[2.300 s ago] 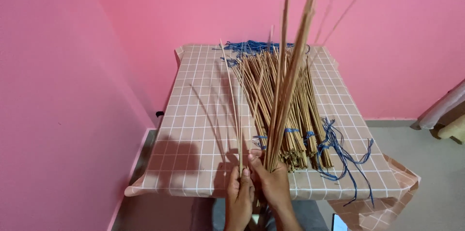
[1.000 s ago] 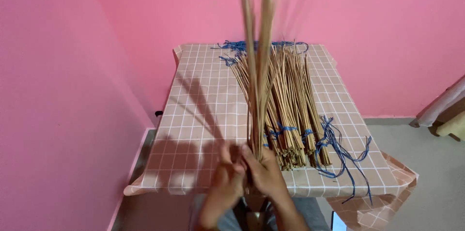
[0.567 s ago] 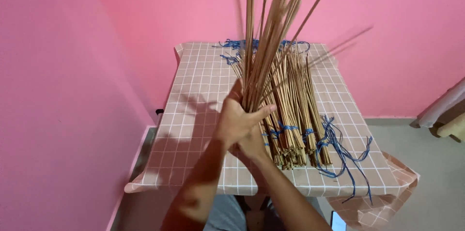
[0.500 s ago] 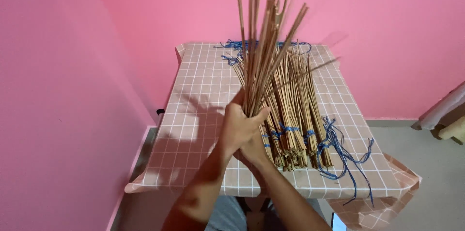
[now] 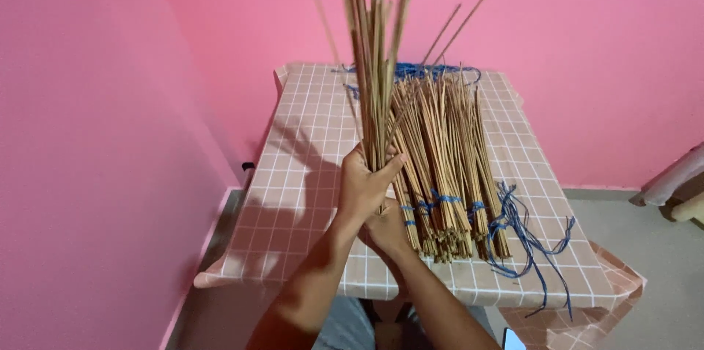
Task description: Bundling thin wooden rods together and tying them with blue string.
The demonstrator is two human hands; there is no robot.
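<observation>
Nearest to me, two bare forearms rise from the bottom edge toward the middle of the view. My right hand sits lower, its fingers wrapped around the base of a bunch of sticks. Just above it, touching it, my left hand is clenched around the same bunch, thumb and fingers curled over the stems. The sticks are thin, straight and pale tan, like dried reed or split bamboo, with a dry matte surface. They stand nearly upright from my grip toward 12 o'clock and fan apart at the tips, running past the top of the view.

Beyond my hands stands the desk, covered by a smooth cloth in dusty pink with a grid of thin white lines. The cloth hangs in soft folds at the near corners.

At 2 o'clock from my hands, lying flat on the desk, is a stack of bundled sticks of the same kind, tied with narrow blue bands. Loose blue cords trail in loops from its near end at 3 o'clock. More tangled blue cord lies at the far edge.

Smooth, plain pink walls rise to the left and behind.
</observation>
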